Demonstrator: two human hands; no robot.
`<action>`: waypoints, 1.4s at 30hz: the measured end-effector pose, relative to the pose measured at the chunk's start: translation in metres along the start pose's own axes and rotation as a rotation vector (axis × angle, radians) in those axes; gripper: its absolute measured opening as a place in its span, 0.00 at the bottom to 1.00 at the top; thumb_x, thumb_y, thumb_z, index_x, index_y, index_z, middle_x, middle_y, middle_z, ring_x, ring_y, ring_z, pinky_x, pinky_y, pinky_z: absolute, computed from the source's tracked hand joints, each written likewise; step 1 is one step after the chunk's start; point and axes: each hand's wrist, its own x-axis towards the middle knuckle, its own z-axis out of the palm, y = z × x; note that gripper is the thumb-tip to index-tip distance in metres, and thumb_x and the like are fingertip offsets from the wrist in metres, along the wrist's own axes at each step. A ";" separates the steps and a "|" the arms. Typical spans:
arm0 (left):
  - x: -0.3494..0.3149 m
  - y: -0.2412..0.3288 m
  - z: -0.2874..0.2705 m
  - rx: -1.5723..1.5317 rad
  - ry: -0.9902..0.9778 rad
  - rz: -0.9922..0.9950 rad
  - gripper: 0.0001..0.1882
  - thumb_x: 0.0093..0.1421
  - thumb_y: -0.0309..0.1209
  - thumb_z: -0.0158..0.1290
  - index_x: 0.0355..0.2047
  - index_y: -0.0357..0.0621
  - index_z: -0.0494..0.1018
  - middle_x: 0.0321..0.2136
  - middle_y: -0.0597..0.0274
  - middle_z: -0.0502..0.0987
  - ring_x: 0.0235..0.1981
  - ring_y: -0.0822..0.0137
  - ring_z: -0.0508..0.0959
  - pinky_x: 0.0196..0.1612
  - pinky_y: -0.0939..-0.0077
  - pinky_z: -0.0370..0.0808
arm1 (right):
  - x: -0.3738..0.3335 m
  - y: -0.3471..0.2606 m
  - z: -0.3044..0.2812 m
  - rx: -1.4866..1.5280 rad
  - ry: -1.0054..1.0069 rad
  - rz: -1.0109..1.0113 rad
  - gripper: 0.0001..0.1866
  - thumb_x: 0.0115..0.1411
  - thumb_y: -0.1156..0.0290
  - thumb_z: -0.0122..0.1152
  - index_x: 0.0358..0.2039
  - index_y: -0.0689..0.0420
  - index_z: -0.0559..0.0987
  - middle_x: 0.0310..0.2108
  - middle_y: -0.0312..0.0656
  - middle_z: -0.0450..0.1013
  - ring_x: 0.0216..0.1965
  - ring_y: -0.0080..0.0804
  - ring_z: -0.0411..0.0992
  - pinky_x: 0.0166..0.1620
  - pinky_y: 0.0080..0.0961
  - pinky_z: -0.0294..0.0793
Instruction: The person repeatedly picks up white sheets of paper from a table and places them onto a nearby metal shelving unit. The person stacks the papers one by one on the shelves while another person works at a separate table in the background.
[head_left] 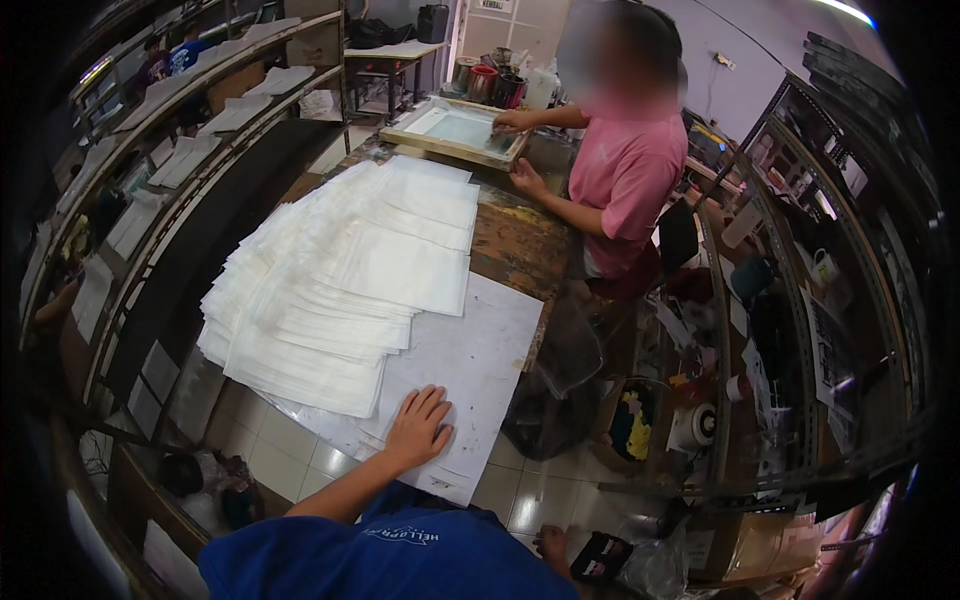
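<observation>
My left hand (pixel 418 432) lies flat, fingers spread, on a large pale board (pixel 490 340) at the near end of the table. Nothing is in it. Just beyond the fingertips, many thin white sheets (pixel 300 290) lie in overlapping, fanned rows. They cover the board's left side and reach toward the far end. Low beside my blue shirt shows what looks like my right hand (pixel 550 543), small and partly hidden. Its fingers cannot be made out.
Across the paint-stained table (pixel 515 225), a person in a pink shirt (pixel 630 185) has both hands at a wooden-framed printing screen (pixel 455 130). Metal racks (pixel 225 110) with sheets stand left; cluttered shelving (pixel 780 330) lines the right. Paint cans (pixel 482 82) sit behind the screen.
</observation>
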 end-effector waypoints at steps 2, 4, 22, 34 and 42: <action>0.001 -0.003 -0.001 0.009 -0.002 0.003 0.22 0.55 0.36 0.54 0.48 0.39 0.70 0.56 0.48 0.66 0.61 0.51 0.60 0.64 0.54 0.54 | -0.014 0.009 0.001 0.031 -0.004 0.003 0.14 0.60 0.66 0.54 0.40 0.65 0.73 0.27 0.46 0.73 0.23 0.35 0.74 0.19 0.27 0.70; -0.003 0.000 0.002 0.008 -0.003 -0.011 0.22 0.55 0.36 0.53 0.48 0.39 0.70 0.56 0.48 0.66 0.61 0.51 0.61 0.63 0.54 0.54 | -0.045 0.004 -0.007 -0.116 0.016 -0.034 0.14 0.60 0.66 0.53 0.39 0.65 0.73 0.26 0.45 0.73 0.22 0.34 0.74 0.19 0.26 0.70; -0.003 0.001 0.002 -0.025 0.009 0.000 0.21 0.55 0.34 0.53 0.48 0.38 0.70 0.56 0.46 0.66 0.61 0.50 0.60 0.64 0.53 0.53 | -0.054 0.030 0.002 0.039 0.083 0.036 0.15 0.59 0.65 0.55 0.41 0.63 0.71 0.27 0.45 0.73 0.23 0.33 0.74 0.18 0.25 0.68; -0.003 -0.012 0.009 -0.201 0.093 -0.045 0.15 0.58 0.32 0.51 0.44 0.39 0.74 0.51 0.48 0.71 0.58 0.52 0.65 0.62 0.56 0.57 | -0.044 0.018 -0.014 -0.013 0.050 0.071 0.18 0.59 0.66 0.55 0.44 0.65 0.71 0.28 0.46 0.73 0.22 0.33 0.74 0.17 0.25 0.67; 0.054 -0.025 -0.022 -0.487 0.352 -0.235 0.11 0.57 0.24 0.51 0.40 0.36 0.73 0.37 0.49 0.75 0.38 0.52 0.75 0.42 0.66 0.72 | -0.058 0.025 -0.026 -0.037 0.033 0.067 0.18 0.60 0.64 0.54 0.45 0.64 0.70 0.32 0.47 0.73 0.26 0.33 0.74 0.20 0.25 0.68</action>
